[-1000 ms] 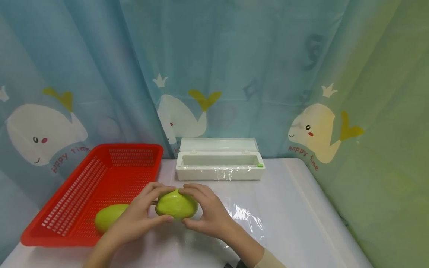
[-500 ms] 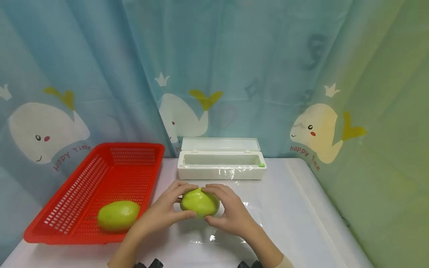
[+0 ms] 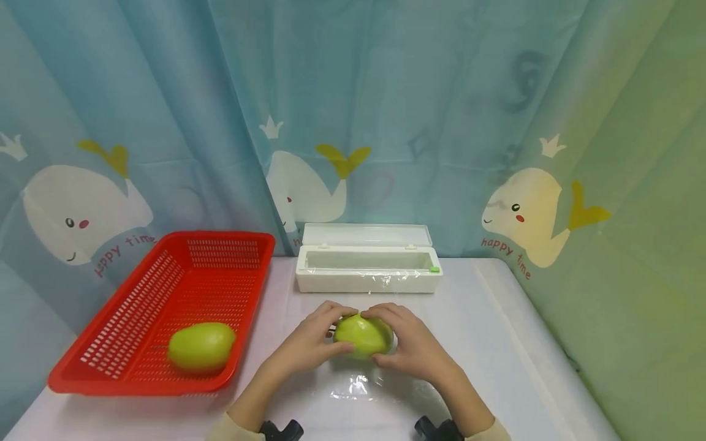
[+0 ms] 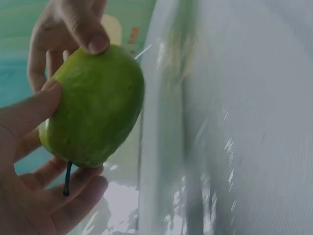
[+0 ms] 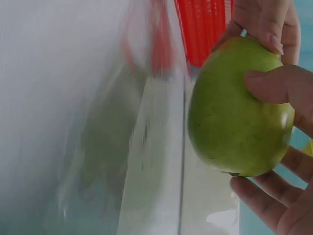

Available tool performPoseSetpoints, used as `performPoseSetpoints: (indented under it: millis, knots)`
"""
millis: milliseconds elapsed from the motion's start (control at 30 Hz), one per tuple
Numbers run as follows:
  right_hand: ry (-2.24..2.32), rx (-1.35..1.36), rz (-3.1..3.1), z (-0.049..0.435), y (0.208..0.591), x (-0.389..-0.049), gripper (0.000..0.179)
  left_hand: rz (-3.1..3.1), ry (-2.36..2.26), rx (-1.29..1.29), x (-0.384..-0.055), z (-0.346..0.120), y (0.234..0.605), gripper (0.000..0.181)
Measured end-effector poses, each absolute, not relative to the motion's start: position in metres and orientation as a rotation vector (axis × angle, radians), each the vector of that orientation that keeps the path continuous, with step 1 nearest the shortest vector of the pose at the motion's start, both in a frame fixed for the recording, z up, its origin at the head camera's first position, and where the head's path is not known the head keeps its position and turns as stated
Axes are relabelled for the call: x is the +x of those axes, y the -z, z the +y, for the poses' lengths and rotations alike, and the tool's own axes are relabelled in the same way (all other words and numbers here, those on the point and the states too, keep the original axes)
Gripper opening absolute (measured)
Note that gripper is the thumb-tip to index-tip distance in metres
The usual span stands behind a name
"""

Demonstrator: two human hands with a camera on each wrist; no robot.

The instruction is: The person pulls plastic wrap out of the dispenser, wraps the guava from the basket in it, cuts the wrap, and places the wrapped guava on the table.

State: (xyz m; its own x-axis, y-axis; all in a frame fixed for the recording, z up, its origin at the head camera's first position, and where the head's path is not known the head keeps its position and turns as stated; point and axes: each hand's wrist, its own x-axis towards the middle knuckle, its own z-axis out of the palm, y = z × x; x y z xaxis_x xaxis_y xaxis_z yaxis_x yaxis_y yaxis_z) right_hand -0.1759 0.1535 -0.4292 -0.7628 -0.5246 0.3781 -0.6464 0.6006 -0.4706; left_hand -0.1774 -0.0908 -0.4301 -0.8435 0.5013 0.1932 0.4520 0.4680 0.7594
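Both hands hold one green pear-like fruit [image 3: 363,337] over the middle of the table. My left hand [image 3: 314,343] grips its stem end with thumb and fingers; a dark stem [image 4: 67,178] sticks out there in the left wrist view. From the other side my right hand [image 3: 413,343] grips the rounded end, its thumb [image 5: 274,85] laid across the skin. Under the fruit, a sheet of clear cling film [image 3: 353,387] shines on the tabletop. Behind the hands stands a white cling film dispenser [image 3: 366,283], lid raised, with a green slider [image 3: 434,269] at its right end.
A red plastic basket [image 3: 258,294] stands at the left, holding a second green fruit [image 3: 201,347]. A white cloth [image 3: 496,355] covers the table. Curtains printed with whales [image 3: 524,208] hang close behind and along the right.
Both hands have carried the fruit rightward from beside the basket to in front of the dispenser, over the film. The second fruit in the basket has come fully into view.
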Motion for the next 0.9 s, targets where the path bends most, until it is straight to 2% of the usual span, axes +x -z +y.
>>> performPoseSetpoints:
  millis: [300,900]
  knots:
    - [-0.891,0.981,-2.746,0.162,0.439,-0.180,0.071,2.754,-1.151,0.798,-0.173,-0.083,0.443,0.057]
    - [-0.805,0.942,-2.690,0.163,0.440,-0.184,0.068,2.713,-1.307,0.862,-0.177,-0.083,0.452,0.054]
